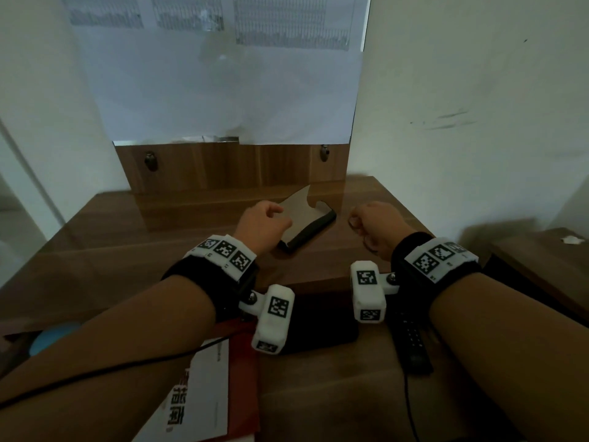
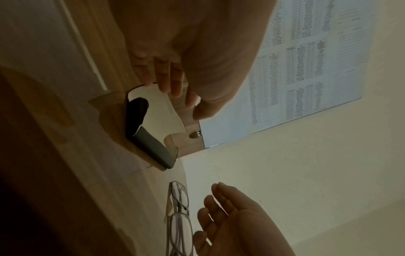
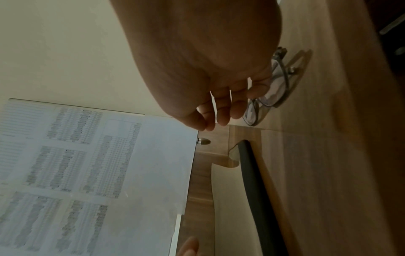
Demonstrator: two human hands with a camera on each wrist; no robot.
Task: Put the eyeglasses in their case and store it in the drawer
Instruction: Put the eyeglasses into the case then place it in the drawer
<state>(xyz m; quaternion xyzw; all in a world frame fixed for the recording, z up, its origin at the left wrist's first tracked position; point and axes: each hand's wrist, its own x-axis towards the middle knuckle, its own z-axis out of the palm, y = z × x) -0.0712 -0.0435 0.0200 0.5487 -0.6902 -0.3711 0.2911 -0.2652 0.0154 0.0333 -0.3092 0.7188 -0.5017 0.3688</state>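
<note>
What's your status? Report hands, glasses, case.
Left hand touching the raised flap of the case; right hand open beside the eyeglasses. Eyeglasses lying on the desk, not yet cased. Nothing between them and the case.

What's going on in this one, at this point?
A person works bare-handed at a wooden desk. The left hand rests its fingertips on the pale flap of the dark eyeglass case, which lies open on the desk. The right hand, fingers relaxed, is right beside the eyeglasses, which lie on the desk apart from the case. It does not seem to grip them. The eyeglasses are not yet in the case.
</note>
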